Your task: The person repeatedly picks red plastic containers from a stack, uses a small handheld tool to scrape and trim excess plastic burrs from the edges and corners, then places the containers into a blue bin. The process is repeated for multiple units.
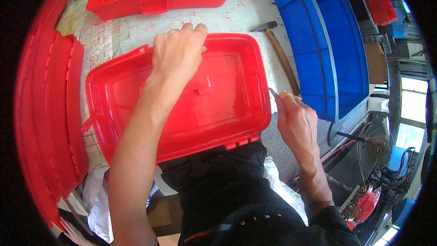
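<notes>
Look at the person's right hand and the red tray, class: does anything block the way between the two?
Nothing visible does. Only the small tool held in the right hand points into the gap, toward the red tray. The hammer lies just beyond that hand, outside the gap.

Surface (248, 13) was fairly bright, lit approx. evenly. Windows (412, 100) at far R were blown out w/ daylight. Red tray (205, 118) had glossy glare, incl. a small white spot nr. ctr. Blk. shirt (227, 200) showed v. little detail. Fisheye bent edges of blue crate (348, 50); corners were black, outer rim soft.
</notes>
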The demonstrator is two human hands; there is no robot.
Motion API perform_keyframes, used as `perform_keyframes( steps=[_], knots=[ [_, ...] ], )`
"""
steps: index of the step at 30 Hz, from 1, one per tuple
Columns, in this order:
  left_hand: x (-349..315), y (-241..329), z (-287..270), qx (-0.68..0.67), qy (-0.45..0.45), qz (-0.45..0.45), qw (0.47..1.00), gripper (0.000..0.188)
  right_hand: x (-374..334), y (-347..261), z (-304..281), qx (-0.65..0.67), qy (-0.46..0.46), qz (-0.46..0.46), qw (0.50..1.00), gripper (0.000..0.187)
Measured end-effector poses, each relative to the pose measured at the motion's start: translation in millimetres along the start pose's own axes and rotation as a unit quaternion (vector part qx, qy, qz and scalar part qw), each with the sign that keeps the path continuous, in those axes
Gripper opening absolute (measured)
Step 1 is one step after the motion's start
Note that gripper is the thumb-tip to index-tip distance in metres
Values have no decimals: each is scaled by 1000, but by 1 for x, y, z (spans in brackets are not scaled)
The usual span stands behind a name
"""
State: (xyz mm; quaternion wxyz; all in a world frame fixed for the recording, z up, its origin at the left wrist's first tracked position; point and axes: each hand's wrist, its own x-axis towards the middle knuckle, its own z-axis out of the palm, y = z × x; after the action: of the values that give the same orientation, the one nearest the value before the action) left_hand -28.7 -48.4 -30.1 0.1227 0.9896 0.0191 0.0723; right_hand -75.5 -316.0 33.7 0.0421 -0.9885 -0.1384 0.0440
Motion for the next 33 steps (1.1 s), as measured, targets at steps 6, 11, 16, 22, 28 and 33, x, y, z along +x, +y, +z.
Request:
perform_keyframes(
  steps=[6, 11, 16, 22, 28, 33],
  knots=[
    [0, 2, -2, 7, -4, -7, 1000, 29, -21, 5, 0, 26, -24, -3, 999, 18],
    [1, 2, -4, 14, -23, -5, 1000, 29, -37, 9, -1, 44, -21, 1, 999, 15],
    [1, 1, -9, 12, -22, 14, 1000, 31, -66, 21, -10, 177, -48, 33, 983, 14],
    [0, 1, -13, 23, -38, 18, 999, 31, -51, 28, -1, 357, 26, 129, 925, 35],
    [0, 2, -22, 48, -71, 32, 996, 28, 13, 18, 56, 379, 43, 3, 924, 29],
    [1, 6, -30, 25, -129, -27, 991, 28, 2, 31, 70, 444, 87, -35, 891, 24]
  ],
)
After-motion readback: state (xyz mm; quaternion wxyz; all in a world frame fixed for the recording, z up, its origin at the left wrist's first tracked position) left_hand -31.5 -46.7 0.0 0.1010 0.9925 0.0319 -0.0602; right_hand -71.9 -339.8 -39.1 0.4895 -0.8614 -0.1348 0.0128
